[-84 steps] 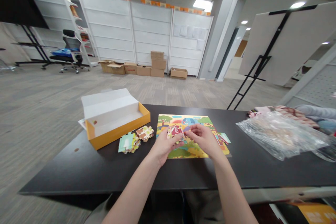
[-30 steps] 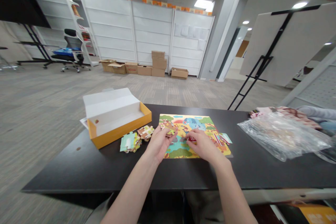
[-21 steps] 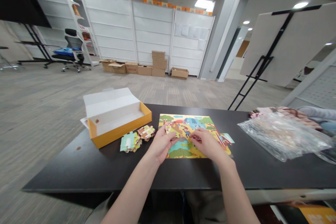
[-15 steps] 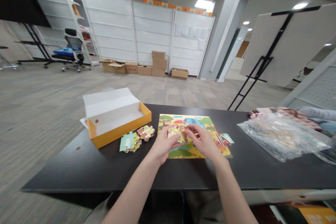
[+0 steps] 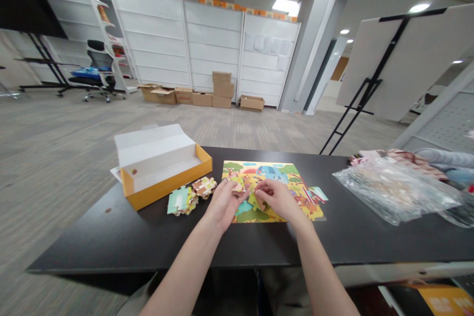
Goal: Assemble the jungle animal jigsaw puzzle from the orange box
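A colourful jigsaw puzzle (image 5: 274,174) with animals and trees lies flat on the black table. Over its left part, my left hand (image 5: 223,203) is closed around several puzzle pieces (image 5: 236,185). My right hand (image 5: 274,197) pinches a single puzzle piece (image 5: 260,203), tilted just above the lower middle of the picture. Left of the puzzle sit two small piles of loose pieces, a green-and-yellow pile (image 5: 181,201) and a brown-and-white pile (image 5: 204,186). Part of the puzzle is hidden beneath my hands.
An open yellow box (image 5: 168,183) with a white inside stands at the table's left. More loose pieces (image 5: 317,194) rest by the puzzle's right edge. Clear plastic bags (image 5: 396,190) and folded cloth (image 5: 411,163) occupy the right side of the black table (image 5: 259,247).
My hands have moved apart. The left shifted slightly left with its pieces, and the right now holds one piece lower, separate from the left hand. The view turned slightly.
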Action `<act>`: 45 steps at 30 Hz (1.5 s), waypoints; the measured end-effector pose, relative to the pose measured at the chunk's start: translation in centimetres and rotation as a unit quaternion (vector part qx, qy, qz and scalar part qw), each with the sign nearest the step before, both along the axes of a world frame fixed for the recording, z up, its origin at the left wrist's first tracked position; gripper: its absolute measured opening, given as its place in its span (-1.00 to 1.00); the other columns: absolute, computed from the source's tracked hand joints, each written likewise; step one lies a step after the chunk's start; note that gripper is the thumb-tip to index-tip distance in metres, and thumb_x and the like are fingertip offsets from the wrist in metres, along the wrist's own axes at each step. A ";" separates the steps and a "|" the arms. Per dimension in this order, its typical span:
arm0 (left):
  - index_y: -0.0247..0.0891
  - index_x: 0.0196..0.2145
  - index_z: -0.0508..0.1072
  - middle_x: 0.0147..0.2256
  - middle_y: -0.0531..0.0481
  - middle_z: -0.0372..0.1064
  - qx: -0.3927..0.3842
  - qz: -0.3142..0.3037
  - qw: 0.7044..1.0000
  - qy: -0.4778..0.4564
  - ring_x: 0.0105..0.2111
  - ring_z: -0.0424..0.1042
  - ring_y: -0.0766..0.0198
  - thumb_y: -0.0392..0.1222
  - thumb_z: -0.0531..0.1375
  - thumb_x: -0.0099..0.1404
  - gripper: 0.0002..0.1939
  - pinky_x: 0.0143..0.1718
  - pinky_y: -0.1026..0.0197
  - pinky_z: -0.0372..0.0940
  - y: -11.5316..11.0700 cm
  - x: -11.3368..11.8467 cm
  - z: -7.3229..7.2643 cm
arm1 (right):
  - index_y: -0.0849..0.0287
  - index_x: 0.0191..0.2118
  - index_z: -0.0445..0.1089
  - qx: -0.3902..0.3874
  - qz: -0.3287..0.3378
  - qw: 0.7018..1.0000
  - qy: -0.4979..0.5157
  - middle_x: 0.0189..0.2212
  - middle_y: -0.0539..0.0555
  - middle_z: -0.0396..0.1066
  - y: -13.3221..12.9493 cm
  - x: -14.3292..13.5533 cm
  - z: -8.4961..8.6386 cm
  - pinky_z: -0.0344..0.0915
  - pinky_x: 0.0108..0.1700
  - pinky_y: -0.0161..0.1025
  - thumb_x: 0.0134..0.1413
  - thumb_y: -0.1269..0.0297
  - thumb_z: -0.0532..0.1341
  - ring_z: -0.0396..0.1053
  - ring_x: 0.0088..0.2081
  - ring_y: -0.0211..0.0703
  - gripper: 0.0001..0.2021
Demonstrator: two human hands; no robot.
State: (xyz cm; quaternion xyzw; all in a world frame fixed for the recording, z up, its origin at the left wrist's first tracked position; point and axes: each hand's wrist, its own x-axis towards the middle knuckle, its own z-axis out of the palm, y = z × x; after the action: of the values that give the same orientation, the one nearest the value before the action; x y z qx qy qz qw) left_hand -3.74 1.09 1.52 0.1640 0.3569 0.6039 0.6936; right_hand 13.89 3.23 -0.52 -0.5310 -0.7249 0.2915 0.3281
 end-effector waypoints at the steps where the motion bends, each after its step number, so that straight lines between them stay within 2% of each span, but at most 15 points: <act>1: -0.27 -0.35 0.35 -0.40 0.00 0.47 0.008 -0.007 1.000 -0.005 -0.30 0.58 0.23 -0.51 0.16 0.22 -0.83 -0.08 0.03 0.53 0.0 0.0 0.0 | 0.13 -0.27 0.50 0.010 0.012 0.999 -0.034 -0.43 0.02 0.53 0.0 -0.3 -0.1 0.34 -0.28 -0.23 0.15 0.23 0.24 0.45 -0.39 -0.14 -0.88; 4: -0.29 -0.29 0.40 -0.31 -0.08 0.53 0.049 -0.038 0.998 0.002 -0.26 0.58 0.22 -0.50 0.18 0.23 -0.84 -0.03 0.04 0.50 -0.3 0.0 0.0 | 0.12 -0.31 0.52 0.071 0.035 0.989 -0.122 -0.33 0.06 0.54 0.1 -1.0 -0.3 0.32 -0.16 -0.18 0.15 0.32 0.26 0.45 -0.27 -0.09 -0.92; 7: -0.29 -0.21 0.43 -0.23 -0.11 0.55 0.081 -0.041 0.996 0.025 -0.25 0.58 0.24 -0.44 0.27 0.23 -0.82 -0.04 0.07 0.50 -0.4 0.0 -0.1 | 0.13 -0.24 0.51 0.111 0.039 0.984 -0.136 -0.19 0.12 0.54 0.3 -1.0 -0.2 0.31 -0.04 -0.12 0.13 0.36 0.27 0.45 -0.14 -0.03 -0.91; 12: -0.30 -0.20 0.45 -0.31 -0.08 0.55 0.068 -0.035 0.992 0.099 -0.35 0.57 0.24 -0.29 0.44 0.12 -0.68 -0.28 0.21 0.53 -0.4 0.3 -0.4 | 0.15 -0.15 0.45 0.095 -0.029 0.995 0.021 -0.22 0.13 0.55 0.2 -0.9 0.9 0.36 -0.12 -0.15 0.25 0.23 0.18 0.49 -0.23 -0.10 -0.84; 15: -0.32 -0.23 0.46 -0.38 -0.05 0.52 0.074 -0.045 0.986 0.145 -0.39 0.57 0.23 -0.21 0.46 0.11 -0.66 -0.37 0.25 0.51 -0.4 0.7 -0.8 | 0.15 -0.06 0.40 0.039 -0.011 0.991 0.129 -0.30 0.09 0.55 0.0 -1.1 1.5 0.37 -0.26 -0.22 0.19 0.09 0.24 0.51 -0.28 -0.11 -0.71; 18: -0.32 -0.21 0.45 -0.35 -0.05 0.52 0.073 -0.052 0.987 0.134 -0.36 0.58 0.24 -0.24 0.43 0.16 -0.70 -0.35 0.25 0.51 -0.3 1.0 -0.9 | 0.14 -0.09 0.35 0.015 -0.013 0.984 0.176 -0.42 0.02 0.51 0.4 -0.9 1.5 0.34 -0.35 -0.25 0.06 0.05 0.33 0.48 -0.40 -0.13 -0.63; 21: -0.33 -0.22 0.44 -0.29 -0.10 0.54 0.032 -0.029 0.995 0.087 -0.32 0.59 0.22 -0.33 0.31 0.27 -0.86 -0.33 0.26 0.52 -0.3 1.0 -0.5 | 0.12 -0.18 0.29 0.029 -0.090 0.976 0.196 -0.46 0.00 0.49 1.4 0.2 1.2 0.30 -0.41 -0.24 0.01 0.03 0.33 0.44 -0.46 -0.13 -0.64; 23: -0.35 -0.29 0.43 -0.29 -0.13 0.54 0.004 -0.011 0.998 0.056 -0.30 0.60 0.22 -0.42 0.20 0.32 -0.96 -0.28 0.22 0.53 -0.3 0.9 -0.1 | 0.11 -0.20 0.27 0.033 -0.143 0.976 0.159 -0.45 0.02 0.50 2.1 1.1 0.7 0.30 -0.40 -0.22 0.02 0.10 0.30 0.46 -0.46 -0.10 -0.70; 26: -0.36 -0.34 0.42 -0.29 -0.15 0.54 -0.008 -0.020 0.999 0.031 -0.27 0.60 0.22 -0.52 0.12 0.31 -0.85 -0.16 0.16 0.53 -0.4 0.6 0.2 | 0.11 -0.27 0.29 0.050 -0.191 0.980 0.030 -0.45 0.06 0.50 2.7 2.3 -0.1 0.32 -0.31 -0.17 0.04 0.27 0.23 0.48 -0.39 -0.04 -0.87; 31: -0.34 -0.22 0.46 -0.23 -0.13 0.53 0.034 -0.047 0.996 0.064 -0.24 0.60 0.24 -0.47 0.19 0.30 -0.87 -0.15 0.17 0.53 -0.8 0.4 -0.1 | 0.14 -0.28 0.40 0.116 -0.225 0.960 -0.116 -0.26 0.18 0.54 2.5 2.6 -0.5 0.32 -0.14 -0.09 0.09 0.29 0.20 0.47 -0.27 0.00 -0.92; 34: -0.32 -0.18 0.49 -0.32 -0.05 0.51 0.055 -0.055 0.988 0.133 -0.36 0.56 0.29 -0.33 0.36 0.21 -0.78 -0.26 0.22 0.53 -0.9 0.3 -0.4 | 0.16 -0.27 0.44 0.117 -0.170 0.977 -0.057 -0.23 0.17 0.53 1.9 1.9 0.5 0.34 -0.17 -0.11 0.17 0.13 0.20 0.46 -0.29 -0.04 -0.80; 36: -0.31 -0.16 0.52 -0.40 0.00 0.49 0.059 -0.071 0.980 0.175 -0.45 0.51 0.34 -0.21 0.45 0.12 -0.66 -0.35 0.26 0.51 -1.0 0.4 -0.6 | 0.14 -0.23 0.46 0.073 -0.057 0.995 0.031 -0.23 0.13 0.55 1.4 1.1 1.2 0.36 -0.22 -0.16 0.22 0.03 0.18 0.48 -0.29 -0.07 -0.72; 39: -0.30 -0.13 0.52 -0.41 0.01 0.48 0.070 -0.102 0.971 0.202 -0.49 0.47 0.39 -0.08 0.47 0.09 -0.57 -0.39 0.30 0.49 -1.0 0.7 -0.7 | 0.13 -0.20 0.47 0.012 0.069 0.991 0.115 -0.29 0.08 0.55 0.7 0.1 2.0 0.38 -0.24 -0.21 0.18 0.02 0.25 0.51 -0.26 -0.10 -0.73; 42: -0.30 -0.09 0.50 -0.36 0.00 0.48 0.081 -0.114 0.965 0.221 -0.45 0.48 0.38 -0.06 0.42 0.15 -0.58 -0.35 0.29 0.50 -0.9 0.9 -0.6 | 0.15 -0.26 0.46 -0.006 0.064 0.986 0.156 -0.35 0.08 0.55 0.8 0.5 2.2 0.40 -0.25 -0.21 0.06 0.03 0.33 0.51 -0.31 -0.11 -0.72; 45: -0.28 -0.05 0.43 -0.33 0.00 0.45 0.094 -0.096 0.960 0.244 -0.33 0.54 0.30 -0.09 0.38 0.21 -0.60 -0.24 0.20 0.52 -0.6 0.4 -0.4 | 0.17 -0.27 0.42 0.014 -0.042 0.980 0.196 -0.35 0.13 0.56 1.5 2.9 2.1 0.40 -0.30 -0.20 -0.02 -0.03 0.35 0.51 -0.34 -0.09 -0.65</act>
State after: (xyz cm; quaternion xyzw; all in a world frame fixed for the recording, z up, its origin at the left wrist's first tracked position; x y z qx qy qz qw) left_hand -3.32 0.51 1.14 0.4042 0.4394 0.5068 0.6218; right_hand 16.82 4.77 1.54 -0.4891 -0.6273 0.3660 0.4830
